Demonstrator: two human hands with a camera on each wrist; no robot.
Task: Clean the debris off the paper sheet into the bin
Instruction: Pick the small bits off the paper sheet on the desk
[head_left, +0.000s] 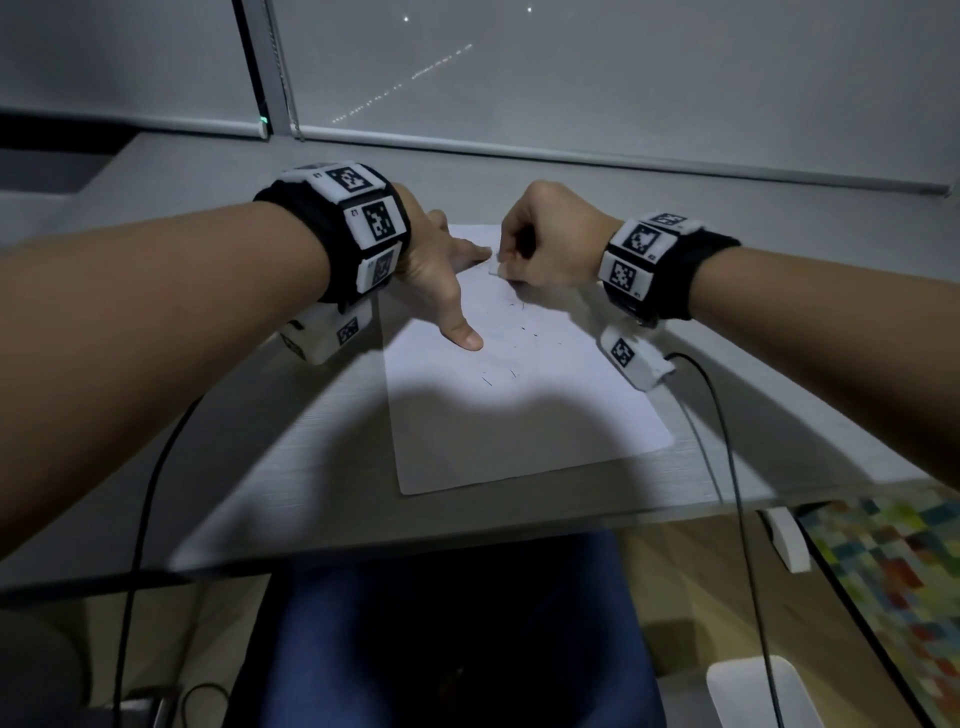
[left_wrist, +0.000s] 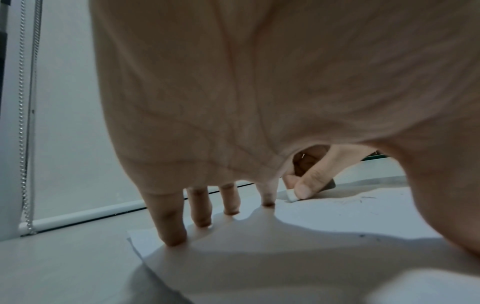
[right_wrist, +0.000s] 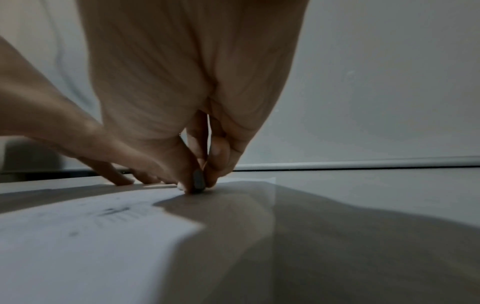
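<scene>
Paper sheet (head_left: 519, 415) lies flat on the grey counter (head_left: 291, 467), long edge running away from the person, slightly skewed. Left hand (head_left: 441, 270) is spread wide, fingers (left_wrist: 171, 226) straight and splayed, their tips pressing down on the far left part of the sheet; the thumb (head_left: 462, 332) reaches out over the sheet towards the near side. It holds nothing, only pins the paper. Right hand (head_left: 545, 244) is curled, its thumb and fingers pinching a small white eraser (left_wrist: 291, 195) whose lower end touches the sheet near the far edge, just beside the left index fingertip; in the right wrist view a darker grey part of the eraser (right_wrist: 198, 182) shows between the pinching fingers. Debris (head_left: 519, 338): thin dark specks and short strands scattered over the middle of the sheet, between the hands and the shadowed near half; a smudged cluster of it shows in the right wrist view (right_wrist: 114, 211). A white bin (head_left: 758, 691) stands on the floor below the counter's near right corner, well apart from the sheet. Black cables (head_left: 727, 441) run from both wrist units over the counter edge. A lowered window blind (head_left: 571, 78) hangs behind the counter.
</scene>
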